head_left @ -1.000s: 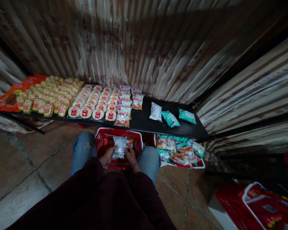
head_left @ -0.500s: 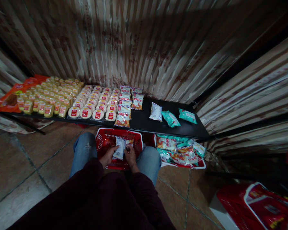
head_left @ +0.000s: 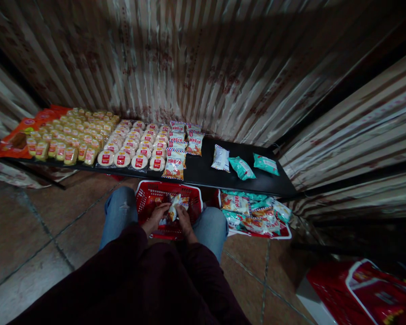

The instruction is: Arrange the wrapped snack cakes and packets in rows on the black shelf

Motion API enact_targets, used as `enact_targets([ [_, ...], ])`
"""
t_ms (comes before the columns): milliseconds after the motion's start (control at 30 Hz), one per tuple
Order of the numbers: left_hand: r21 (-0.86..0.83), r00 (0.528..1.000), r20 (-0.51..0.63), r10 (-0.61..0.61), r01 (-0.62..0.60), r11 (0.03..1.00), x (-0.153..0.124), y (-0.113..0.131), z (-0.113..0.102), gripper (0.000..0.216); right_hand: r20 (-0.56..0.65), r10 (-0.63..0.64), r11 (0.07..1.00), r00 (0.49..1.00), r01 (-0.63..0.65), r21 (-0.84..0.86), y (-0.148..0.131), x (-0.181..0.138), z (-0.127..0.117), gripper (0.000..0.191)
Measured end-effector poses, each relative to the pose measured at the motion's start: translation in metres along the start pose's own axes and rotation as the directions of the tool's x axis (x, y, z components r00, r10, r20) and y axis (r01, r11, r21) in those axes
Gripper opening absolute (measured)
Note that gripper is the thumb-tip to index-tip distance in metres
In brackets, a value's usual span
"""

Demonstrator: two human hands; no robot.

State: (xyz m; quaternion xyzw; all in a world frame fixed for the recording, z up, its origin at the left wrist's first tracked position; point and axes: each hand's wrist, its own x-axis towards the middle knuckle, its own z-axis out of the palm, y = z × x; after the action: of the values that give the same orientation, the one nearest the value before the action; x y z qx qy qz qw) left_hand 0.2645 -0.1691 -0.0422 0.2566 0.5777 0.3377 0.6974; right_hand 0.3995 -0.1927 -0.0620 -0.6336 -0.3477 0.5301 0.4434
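A red plastic basket (head_left: 148, 198) sits on the floor between my knees. My left hand (head_left: 157, 215) and my right hand (head_left: 183, 217) are both inside it, fingers closed on a small snack packet (head_left: 174, 207) held between them over the basket. Just beyond stands a low black shelf (head_left: 203, 170). Rows of yellow packets (head_left: 67, 137) and round red-labelled packets (head_left: 135, 146) fill its left half. Striped snack bags (head_left: 176, 153) lie at its middle, with a white packet (head_left: 219, 158) and two teal packets (head_left: 252, 166) to the right.
A second red basket (head_left: 253, 216) full of mixed snack bags stands on the floor to the right of my knee. Striped packaging walls rise behind the shelf and on the right. A red bag (head_left: 368, 289) lies at the lower right. The floor is brown tile.
The flat white packet I held up over the basket a second ago has gone down into it. My hands have drawn closer together and now hold a smaller packet.
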Motion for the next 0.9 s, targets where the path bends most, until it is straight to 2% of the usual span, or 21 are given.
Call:
enact_targets([
  [100, 0.046, 1.0, -0.007, 0.008, -0.008, 0.999, -0.001, 0.001, 0.0, 0.031, 0.057, 0.106, 0.989, 0.993, -0.111, 0.097, -0.005, -0.005, 0.004, 0.057],
  [200, 0.052, 0.999, 0.016, 0.03, -0.03, 0.998, -0.001, 0.0, 0.001, 0.031, 0.098, 0.121, 0.976, 0.988, -0.136, 0.172, -0.004, -0.006, 0.006, 0.064],
  [467, 0.018, 0.993, 0.038, 0.11, -0.11, 0.994, 0.001, 0.0, 0.003, 0.021, -0.005, 0.154, 0.961, 0.988, -0.148, 0.234, 0.004, 0.0, 0.007, 0.054],
  [600, -0.002, 0.992, -0.068, 0.102, -0.103, 0.995, 0.003, -0.002, 0.003, 0.026, -0.013, 0.169, 0.942, 0.986, -0.157, 0.297, 0.0, -0.004, 0.006, 0.056],
  [667, -0.008, 0.987, -0.139, 0.08, -0.082, 0.997, 0.005, -0.004, 0.001, 0.031, -0.007, 0.176, 0.928, 0.984, -0.163, 0.334, -0.001, -0.005, 0.005, 0.057],
  [733, -0.022, 0.989, -0.149, 0.011, -0.014, 1.0, 0.004, -0.007, -0.001, 0.037, -0.014, 0.175, 0.921, 0.985, -0.158, 0.355, -0.002, -0.006, 0.005, 0.058],
  [833, -0.045, 0.994, -0.066, -0.087, 0.085, 0.995, 0.002, -0.012, -0.004, 0.041, -0.038, 0.167, 0.927, 0.985, -0.144, 0.346, -0.004, -0.006, 0.005, 0.057],
  [900, -0.048, 0.995, -0.018, -0.097, 0.096, 0.994, 0.001, -0.015, -0.005, 0.043, -0.051, 0.152, 0.94, 0.987, -0.129, 0.316, -0.006, -0.006, 0.005, 0.058],
])
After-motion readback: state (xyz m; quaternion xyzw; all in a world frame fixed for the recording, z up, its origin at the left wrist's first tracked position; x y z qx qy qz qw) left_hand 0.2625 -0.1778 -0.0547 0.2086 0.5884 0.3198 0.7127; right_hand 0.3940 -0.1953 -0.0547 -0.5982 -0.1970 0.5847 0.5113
